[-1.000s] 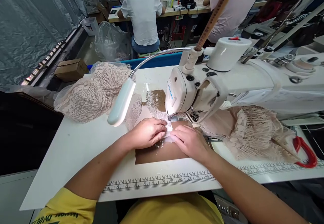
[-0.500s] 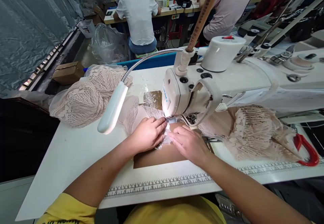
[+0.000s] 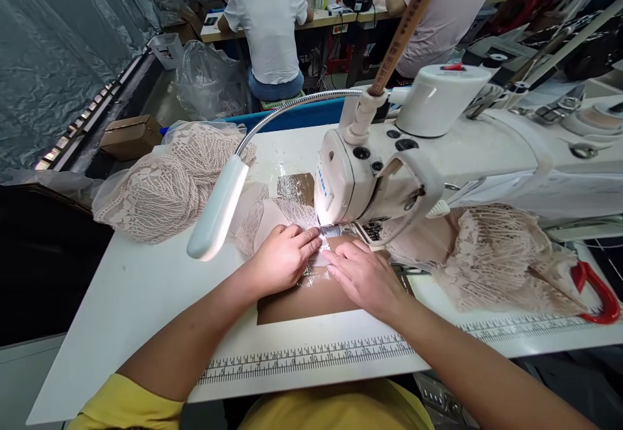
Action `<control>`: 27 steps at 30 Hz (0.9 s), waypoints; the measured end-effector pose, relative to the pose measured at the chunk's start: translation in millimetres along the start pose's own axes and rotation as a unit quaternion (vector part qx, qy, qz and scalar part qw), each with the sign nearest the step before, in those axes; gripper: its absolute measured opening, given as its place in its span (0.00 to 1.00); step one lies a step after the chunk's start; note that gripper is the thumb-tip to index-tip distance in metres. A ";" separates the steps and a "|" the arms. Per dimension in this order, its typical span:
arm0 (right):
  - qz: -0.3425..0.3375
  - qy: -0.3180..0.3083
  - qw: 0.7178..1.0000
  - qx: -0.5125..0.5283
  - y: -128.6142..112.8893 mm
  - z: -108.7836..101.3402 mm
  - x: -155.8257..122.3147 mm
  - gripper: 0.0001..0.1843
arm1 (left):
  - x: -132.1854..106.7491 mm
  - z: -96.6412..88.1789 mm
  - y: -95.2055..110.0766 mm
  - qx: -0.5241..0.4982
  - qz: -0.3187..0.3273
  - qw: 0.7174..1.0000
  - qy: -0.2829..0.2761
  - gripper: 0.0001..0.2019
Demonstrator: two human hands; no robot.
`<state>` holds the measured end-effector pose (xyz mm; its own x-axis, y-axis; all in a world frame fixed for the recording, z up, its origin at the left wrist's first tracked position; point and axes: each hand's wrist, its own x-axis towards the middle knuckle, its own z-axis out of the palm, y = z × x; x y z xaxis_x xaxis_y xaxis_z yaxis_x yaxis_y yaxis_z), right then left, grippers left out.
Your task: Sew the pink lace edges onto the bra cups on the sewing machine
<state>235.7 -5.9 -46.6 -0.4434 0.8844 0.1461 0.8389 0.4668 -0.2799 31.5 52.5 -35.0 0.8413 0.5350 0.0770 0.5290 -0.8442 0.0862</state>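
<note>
A pale pink piece of lace fabric [image 3: 265, 219] lies under the head of a white sewing machine [image 3: 335, 180]. My left hand [image 3: 283, 258] presses on this fabric left of the needle area, its fingers closed together on the cloth. From the right, my right hand [image 3: 363, 274] pinches the fabric's near edge, fingertips close to the left ones. The fingers partly hide the cloth between them, and the needle itself is too small to make out. Beneath both hands is a brown taped sheet [image 3: 302, 303] on the white table [image 3: 146, 294].
Bundled lace pieces [image 3: 156, 190] sit at the left, and more lace [image 3: 496, 258] lies right, beside red-handled scissors [image 3: 601, 294]. A lamp [image 3: 219, 206] on a bendy arm hangs over the left side. A printed ruler [image 3: 311, 357] runs along the front edge. Two people sit beyond.
The view has shifted slightly, so the machine appears a little farther right. Both hands stay at the fabric; the cloth between them has moved slightly. A person behind has raised a hand.
</note>
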 end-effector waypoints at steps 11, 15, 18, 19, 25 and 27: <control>0.008 0.000 1.000 -0.011 -1.0 4.1 14.4 0.19 | 4.7 4.5 -12.8 0.017 -0.050 0.998 0.020 0.21; 0.016 -0.011 1.000 -0.013 -1.9 5.1 16.0 0.20 | 3.2 10.2 -17.2 -0.011 -0.075 0.996 0.055 0.19; 0.024 -0.007 1.000 -0.014 -2.3 6.1 16.3 0.20 | 1.8 11.6 -18.8 -0.042 -0.084 0.992 0.081 0.19; 0.026 -0.004 1.000 -0.014 -2.4 5.4 15.9 0.20 | 1.3 11.2 -18.6 -0.050 -0.086 0.991 0.087 0.19; -0.012 0.004 1.000 0.005 0.5 -22.3 -8.6 0.17 | -3.2 11.2 -18.1 -0.080 -0.108 0.984 0.121 0.21; 0.001 -0.025 0.999 -0.024 6.3 -34.7 -27.0 0.14 | -4.5 11.7 -21.9 -0.106 -0.125 0.978 0.130 0.18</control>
<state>263.9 -26.7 -19.4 -0.4550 0.8851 0.0976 0.8536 0.4648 -0.2352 17.4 68.2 -48.8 0.6170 0.7371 0.2756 0.6560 -0.6752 0.3372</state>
